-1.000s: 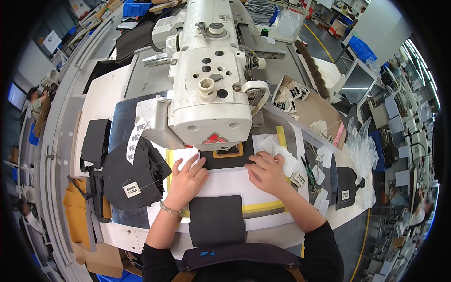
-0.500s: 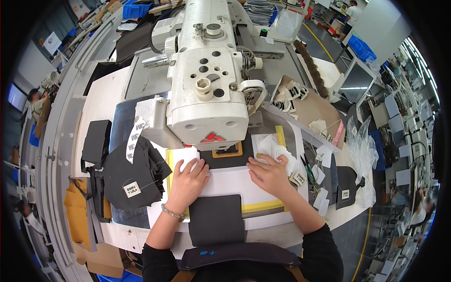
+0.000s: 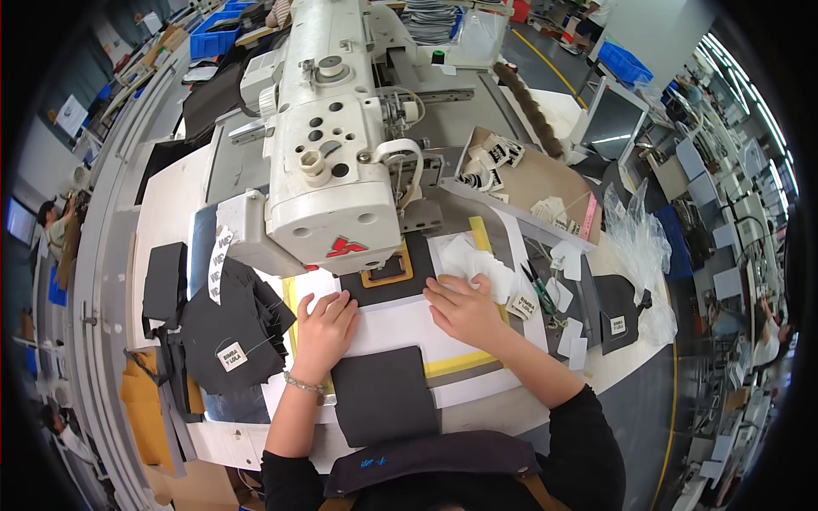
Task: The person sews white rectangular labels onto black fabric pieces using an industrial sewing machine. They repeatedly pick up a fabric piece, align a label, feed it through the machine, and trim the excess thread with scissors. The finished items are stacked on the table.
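Flat on the white work surface (image 3: pixel 392 330) in front of a white industrial sewing machine (image 3: pixel 328 183), my left hand (image 3: pixel 328 330) spreads its fingers near the left end of a dark grey fabric piece (image 3: pixel 354 291). An orange-edged clamp frame (image 3: pixel 388 269) rests on that piece under the machine head. My right hand (image 3: pixel 463 311) is open too, fingertips at the piece's right end, beside crumpled white paper (image 3: pixel 481 266). Another dark grey piece (image 3: pixel 385 396) lies between my forearms. Neither hand grips anything that I can see. The needle is hidden.
Stacked dark pieces (image 3: pixel 234 332) with a white label lie left. On the right are green-handled scissors (image 3: pixel 538 289), a cardboard box (image 3: pixel 532 187) of labels, a labelled dark piece (image 3: pixel 612 317) and a clear plastic bag (image 3: pixel 639 255). Yellow tape (image 3: pixel 456 364) marks the work surface.
The whole view has turned, so the machine appears farther left and tilted. Both hands stay at nearly the same spots on the work surface, fingers still extended.
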`<state>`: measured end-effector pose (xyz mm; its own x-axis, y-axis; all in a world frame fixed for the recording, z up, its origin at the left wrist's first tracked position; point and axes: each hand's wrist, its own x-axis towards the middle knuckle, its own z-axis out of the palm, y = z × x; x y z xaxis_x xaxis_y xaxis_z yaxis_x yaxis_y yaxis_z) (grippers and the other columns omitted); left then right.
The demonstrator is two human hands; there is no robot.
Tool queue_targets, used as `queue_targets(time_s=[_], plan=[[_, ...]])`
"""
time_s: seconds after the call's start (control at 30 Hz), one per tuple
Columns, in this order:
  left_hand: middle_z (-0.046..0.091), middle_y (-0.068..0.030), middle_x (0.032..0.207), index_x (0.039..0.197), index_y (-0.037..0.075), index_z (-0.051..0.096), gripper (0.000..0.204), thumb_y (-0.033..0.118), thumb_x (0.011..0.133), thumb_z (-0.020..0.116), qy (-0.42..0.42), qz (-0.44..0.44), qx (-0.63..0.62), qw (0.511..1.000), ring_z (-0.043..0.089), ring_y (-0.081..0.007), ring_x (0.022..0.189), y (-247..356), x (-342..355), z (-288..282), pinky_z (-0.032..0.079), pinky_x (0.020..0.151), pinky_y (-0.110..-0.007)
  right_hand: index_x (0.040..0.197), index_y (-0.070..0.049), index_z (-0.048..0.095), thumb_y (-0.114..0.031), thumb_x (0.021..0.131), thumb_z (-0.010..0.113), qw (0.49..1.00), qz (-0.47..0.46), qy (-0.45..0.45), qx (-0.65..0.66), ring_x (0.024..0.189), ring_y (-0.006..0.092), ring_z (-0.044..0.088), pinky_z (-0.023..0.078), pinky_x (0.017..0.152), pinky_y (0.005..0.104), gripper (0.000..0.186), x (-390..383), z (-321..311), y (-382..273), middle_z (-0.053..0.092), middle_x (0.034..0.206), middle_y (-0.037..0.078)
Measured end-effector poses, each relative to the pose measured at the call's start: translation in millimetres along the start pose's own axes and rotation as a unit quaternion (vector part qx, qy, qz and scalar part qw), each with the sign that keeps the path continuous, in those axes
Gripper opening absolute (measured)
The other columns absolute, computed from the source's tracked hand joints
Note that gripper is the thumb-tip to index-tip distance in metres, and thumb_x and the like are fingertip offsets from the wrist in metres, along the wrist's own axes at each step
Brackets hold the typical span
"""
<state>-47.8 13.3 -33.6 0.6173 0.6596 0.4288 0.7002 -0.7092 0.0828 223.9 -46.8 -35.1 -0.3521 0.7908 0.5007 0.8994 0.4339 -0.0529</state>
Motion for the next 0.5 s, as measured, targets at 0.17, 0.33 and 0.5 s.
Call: queue_targets(time_s=[0.17, 0.33, 0.5], plan=[[0.067, -0.0008, 0.108, 0.097, 0.011, 0.07, 0.018, 0.017, 0.08, 0.07, 0.008, -0.001, -0.005, 1.0, 0.062, -0.0157, 0.102, 0, 1, 2, 0.035, 0.102, -0.046, 0.114, -0.009, 0.064, -0.025, 0.08, 0.069, 0.999, 0.003, -0.049, -0.012, 0.113, 0.0138, 0.053, 0.032, 0.091, 0.0422, 0.037, -7, -7, -3, 0.062, 0.125, 0.002], [0.067, -0.0001, 0.109, 0.098, 0.012, 0.07, 0.019, 0.017, 0.08, 0.071, 0.009, -0.004, -0.023, 1.0, 0.062, -0.0158, 0.102, 0, 1, 3, 0.035, 0.101, -0.047, 0.127, -0.011, 0.056, -0.032, 0.079, 0.072, 0.991, 0.078, -0.104, 0.027, 0.118, 0.0178, 0.051, 0.031, 0.093, 0.0444, 0.055, -25, -30, -5, 0.055, 0.134, 0.003], [0.067, -0.0003, 0.113, 0.099, 0.012, 0.07, 0.02, 0.017, 0.08, 0.071, -0.018, -0.018, -0.036, 0.999, 0.061, -0.0167, 0.104, -3, -5, -7, 0.035, 0.101, -0.047, 0.119, -0.013, 0.057, -0.029, 0.071, 0.08, 0.95, 0.285, -0.102, 0.076, 0.111, 0.0209, 0.054, 0.026, 0.094, 0.0438, 0.056, -42, -95, 30, 0.061, 0.118, 0.003]])
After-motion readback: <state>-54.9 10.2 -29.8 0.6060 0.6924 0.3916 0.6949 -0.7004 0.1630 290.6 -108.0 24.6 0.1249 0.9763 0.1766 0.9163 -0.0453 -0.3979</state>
